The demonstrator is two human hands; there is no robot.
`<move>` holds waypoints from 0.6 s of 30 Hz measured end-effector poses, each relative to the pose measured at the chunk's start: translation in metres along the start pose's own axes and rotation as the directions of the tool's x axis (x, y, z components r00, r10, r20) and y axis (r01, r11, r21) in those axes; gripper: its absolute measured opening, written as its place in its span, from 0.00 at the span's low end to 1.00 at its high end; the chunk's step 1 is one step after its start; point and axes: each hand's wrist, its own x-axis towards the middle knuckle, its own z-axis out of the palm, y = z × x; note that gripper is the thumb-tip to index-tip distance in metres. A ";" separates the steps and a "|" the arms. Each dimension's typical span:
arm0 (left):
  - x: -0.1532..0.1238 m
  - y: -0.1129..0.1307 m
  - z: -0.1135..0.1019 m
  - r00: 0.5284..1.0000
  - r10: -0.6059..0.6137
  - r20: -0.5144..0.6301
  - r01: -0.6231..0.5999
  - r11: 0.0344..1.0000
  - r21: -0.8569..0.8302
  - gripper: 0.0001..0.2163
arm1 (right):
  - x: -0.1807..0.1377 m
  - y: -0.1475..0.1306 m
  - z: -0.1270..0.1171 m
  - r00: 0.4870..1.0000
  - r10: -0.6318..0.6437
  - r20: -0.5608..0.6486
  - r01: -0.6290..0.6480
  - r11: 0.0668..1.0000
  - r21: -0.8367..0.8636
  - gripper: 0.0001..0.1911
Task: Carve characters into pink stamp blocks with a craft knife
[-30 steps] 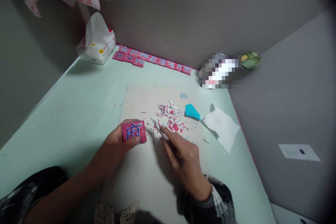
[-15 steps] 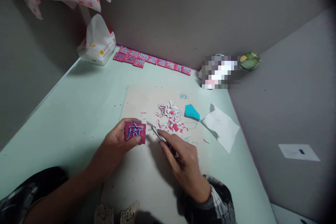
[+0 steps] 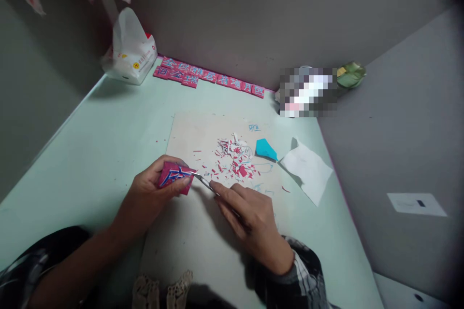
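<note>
My left hand (image 3: 152, 190) holds a small pink block (image 3: 174, 176) with a blue character drawn on its face, tilted over the pale cutting board (image 3: 192, 231). A thin metal carving knife (image 3: 203, 181) sits in my right hand (image 3: 250, 217), gripped like a pen. Its tip touches the right edge of the pink block. Just beyond the hands lies a heap of pink and white shavings (image 3: 235, 159) on the board.
A row of finished pink blocks (image 3: 210, 77) lines the back wall. A white plastic bag (image 3: 130, 53) stands at the back left. A blue scrap (image 3: 266, 148) and white paper (image 3: 307, 168) lie right of the board. Grey walls close in on three sides.
My left hand has tilted the pink block flatter and shifted it left. The knife tip has moved left from the shavings until it meets the block's right edge.
</note>
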 end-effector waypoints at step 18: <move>0.000 0.007 -0.001 0.993 -0.029 0.113 0.027 1.000 0.014 0.11 | -0.002 0.008 -0.011 0.989 0.016 0.148 -0.025 0.998 0.060 0.17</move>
